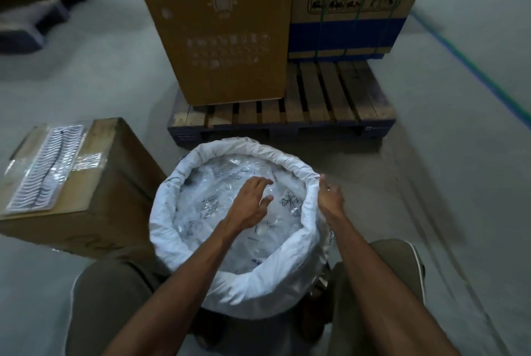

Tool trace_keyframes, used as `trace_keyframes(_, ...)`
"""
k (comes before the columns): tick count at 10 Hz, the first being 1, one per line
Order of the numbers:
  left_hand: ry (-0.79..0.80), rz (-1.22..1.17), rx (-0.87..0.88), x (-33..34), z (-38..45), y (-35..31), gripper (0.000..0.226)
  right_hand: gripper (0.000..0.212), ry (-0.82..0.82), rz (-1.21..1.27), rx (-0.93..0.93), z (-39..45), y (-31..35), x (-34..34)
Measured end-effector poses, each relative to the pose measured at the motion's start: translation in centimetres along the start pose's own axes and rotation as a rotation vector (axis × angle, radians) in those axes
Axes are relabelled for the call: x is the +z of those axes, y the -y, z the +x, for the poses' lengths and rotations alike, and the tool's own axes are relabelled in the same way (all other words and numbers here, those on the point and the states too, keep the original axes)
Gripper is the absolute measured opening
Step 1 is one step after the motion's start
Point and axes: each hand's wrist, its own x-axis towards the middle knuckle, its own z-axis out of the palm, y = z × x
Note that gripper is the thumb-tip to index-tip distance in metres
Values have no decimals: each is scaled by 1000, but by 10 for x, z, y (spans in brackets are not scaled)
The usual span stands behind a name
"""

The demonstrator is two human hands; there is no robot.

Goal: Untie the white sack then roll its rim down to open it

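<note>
The white sack [172, 212] stands open on the floor between my knees, its rim rolled down into a thick ring. Clear plastic packets [218, 197] with dark print fill it. My left hand [250, 203] hovers over the packets inside the mouth, fingers spread and relaxed, holding nothing. My right hand [330, 197] grips the rolled rim on the sack's right side, fingers curled over the fold.
A cardboard box [94, 191] with a clear packet of white parts [48, 166] on top sits to the left. Ahead is a wooden pallet [287, 114] carrying two tall cartons [224, 25]. Grey floor with a green line [471, 68] lies to the right.
</note>
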Motion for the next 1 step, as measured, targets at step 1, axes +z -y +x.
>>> trace_keyframes(1,-33,-20,-66,-22,-29,-8,40,62,-103,-159,-239,-40,-7,-6)
